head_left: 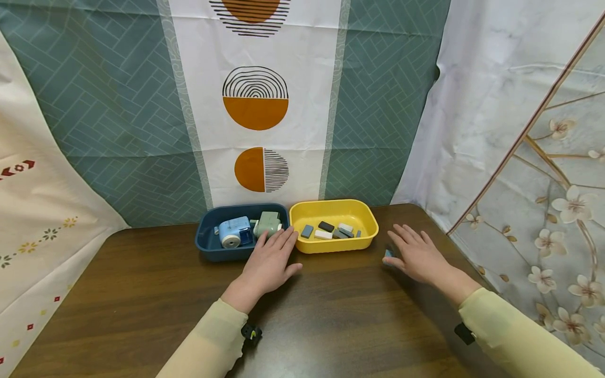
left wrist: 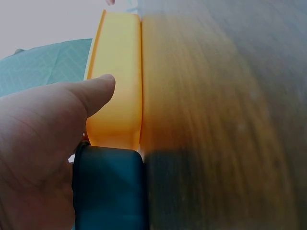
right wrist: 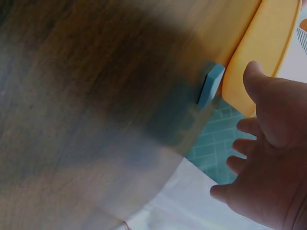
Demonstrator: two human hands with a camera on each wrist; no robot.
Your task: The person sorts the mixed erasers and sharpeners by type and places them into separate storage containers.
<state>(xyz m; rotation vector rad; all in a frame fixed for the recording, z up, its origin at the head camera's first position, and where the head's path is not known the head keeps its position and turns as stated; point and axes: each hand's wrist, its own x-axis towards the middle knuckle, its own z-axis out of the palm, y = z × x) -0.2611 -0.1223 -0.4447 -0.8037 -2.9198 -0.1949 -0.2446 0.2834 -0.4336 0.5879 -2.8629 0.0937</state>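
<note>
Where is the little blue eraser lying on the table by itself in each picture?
Head view: the blue eraser lies on the table, lower right of middle, beside the right hand's thumb.
Left wrist view: not in it.
Right wrist view: the eraser is at upper right, on the table near the thumb.
Shared landmark: the yellow tray.

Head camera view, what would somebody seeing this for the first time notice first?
Probably the bright yellow tray of small erasers and the dark blue tray with two pencil sharpeners, side by side at the far edge of the wooden table. Next come the hands: the left hand lies flat against the blue tray's front, and the right hand is spread beside a small blue eraser lying loose on the table.
</note>
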